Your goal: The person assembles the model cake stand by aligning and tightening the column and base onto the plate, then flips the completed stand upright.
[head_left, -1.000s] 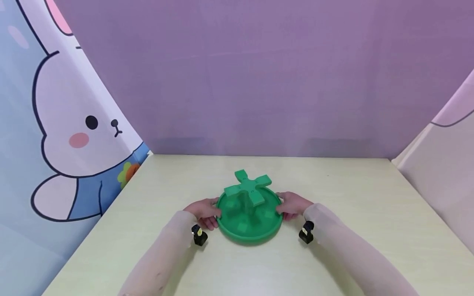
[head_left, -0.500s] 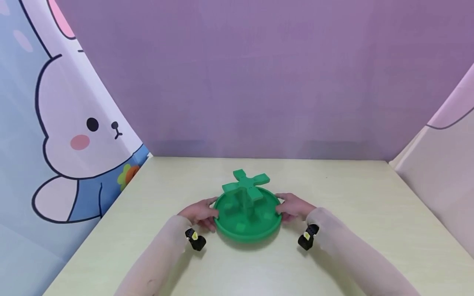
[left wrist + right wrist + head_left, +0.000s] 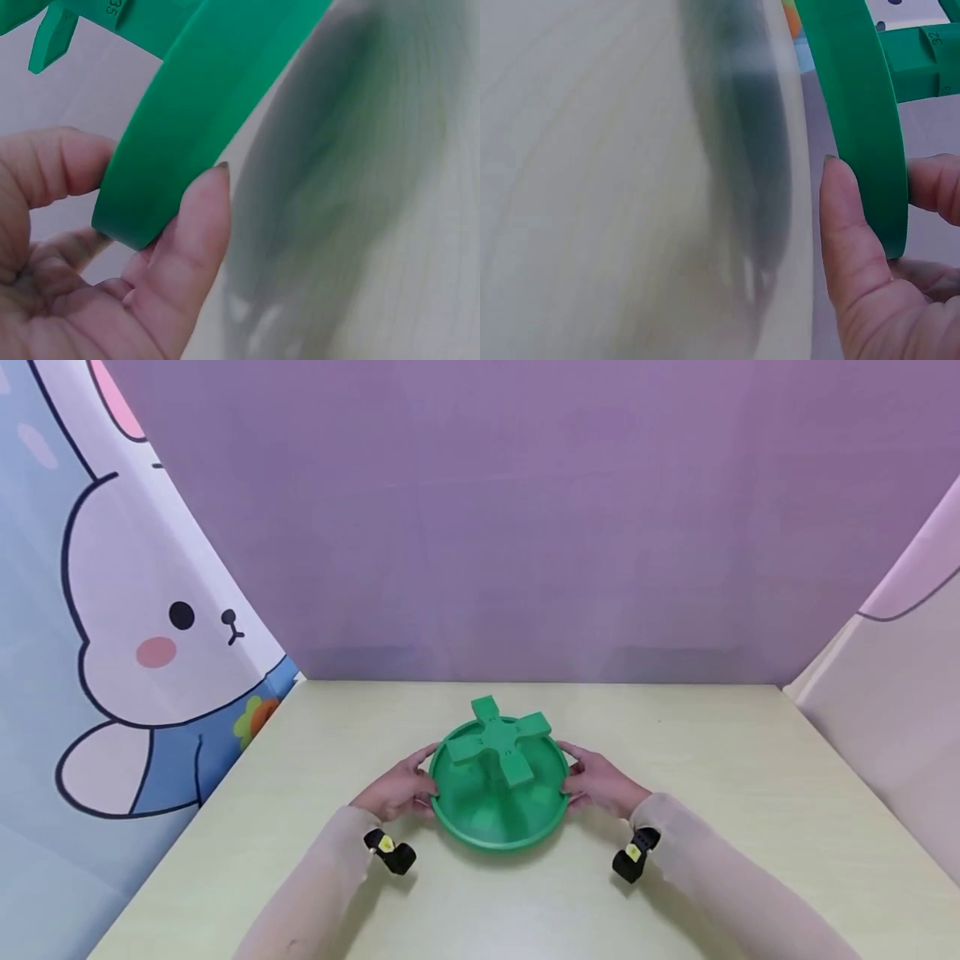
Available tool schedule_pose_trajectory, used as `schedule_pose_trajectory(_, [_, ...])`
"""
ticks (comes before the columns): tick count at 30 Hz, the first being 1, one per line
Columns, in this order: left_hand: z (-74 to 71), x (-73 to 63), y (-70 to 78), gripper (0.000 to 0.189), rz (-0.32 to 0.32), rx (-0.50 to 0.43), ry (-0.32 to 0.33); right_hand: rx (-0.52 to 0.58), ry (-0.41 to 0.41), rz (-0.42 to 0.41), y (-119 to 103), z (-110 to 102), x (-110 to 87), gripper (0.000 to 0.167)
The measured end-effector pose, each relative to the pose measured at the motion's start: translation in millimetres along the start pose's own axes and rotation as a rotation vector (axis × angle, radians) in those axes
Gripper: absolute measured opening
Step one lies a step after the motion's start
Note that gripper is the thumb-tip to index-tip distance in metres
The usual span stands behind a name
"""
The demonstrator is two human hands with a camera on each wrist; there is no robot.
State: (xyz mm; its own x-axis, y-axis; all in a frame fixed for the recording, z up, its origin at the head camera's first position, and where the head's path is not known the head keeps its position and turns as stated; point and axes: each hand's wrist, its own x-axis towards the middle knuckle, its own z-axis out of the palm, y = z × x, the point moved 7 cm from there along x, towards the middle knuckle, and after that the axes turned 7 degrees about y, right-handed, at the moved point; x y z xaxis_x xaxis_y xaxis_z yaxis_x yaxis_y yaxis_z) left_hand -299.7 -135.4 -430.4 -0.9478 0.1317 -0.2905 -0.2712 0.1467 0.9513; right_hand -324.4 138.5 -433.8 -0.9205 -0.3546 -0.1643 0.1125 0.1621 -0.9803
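Observation:
Both hands hold a green round dish (image 3: 472,818) by its raised rim, one at each side. From its middle rises a post, topped by a green four-armed cross (image 3: 500,739) with small raised numbers. My left hand (image 3: 397,787) pinches the left edge, thumb on one side and fingers on the other. On the opposite edge my right hand (image 3: 603,783) has the same kind of pinch. Both wrist views show the dish rim (image 3: 187,112) off the tabletop, with its shadow below. The post (image 3: 915,64) also shows in the right wrist view, marked with numbers.
A pale wooden table (image 3: 750,827) lies beneath the hands. Behind it hangs a purple cloth wall (image 3: 525,527). A rabbit-print curtain (image 3: 150,635) borders the left, and another pale curtain (image 3: 892,718) the right. Black wrist cameras (image 3: 392,852) sit on both sleeves.
The dish has shifted slightly left and tipped so that the cross shows more from above. Both hands keep their hold; the forearms have moved a little outward.

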Motion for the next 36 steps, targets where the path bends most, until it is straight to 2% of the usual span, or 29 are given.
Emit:
schedule_pose_trajectory(11, [2.5, -7.0, 19.0, 0.085, 0.044, -0.074, -0.078, 0.052, -0.007, 0.012, -12, -7, -7.8, 0.079])
schedule_pose_trajectory(15, [2.8, -9.8, 19.8, 0.083, 0.021, -0.136, -0.105, 0.08, -0.037, -0.003, -16, -7, -11.5, 0.078])
schedule_pose_trajectory(19, [-0.9, -8.9, 21.9, 0.078, 0.003, -0.184, -0.085, 0.1, -0.056, -0.036, -21, -9, -13.6, 0.072])
schedule_pose_trajectory(23, [-6.3, -8.4, 28.0, 0.072, 0.014, -0.186, -0.042, 0.117, -0.094, -0.092, -26, -9, -14.2, 0.068])
schedule_pose_trajectory(27, [-8.1, -9.5, 32.8, 0.071, 0.019, -0.158, -0.03, 0.027, -0.106, -0.189, -30, -11, -13.9, 0.074])
schedule_pose_trajectory(31, [-8.2, -12.1, 38.1, 0.071, 0.028, -0.154, -0.022, -0.12, -0.024, -0.307, -35, -12, -14.6, 0.077])
schedule_pose_trajectory(36, [-7.8, -16.0, 43.0, 0.071, 0.044, -0.164, -0.011, -0.251, 0.096, -0.4, -42, -12, -17.5, 0.067])
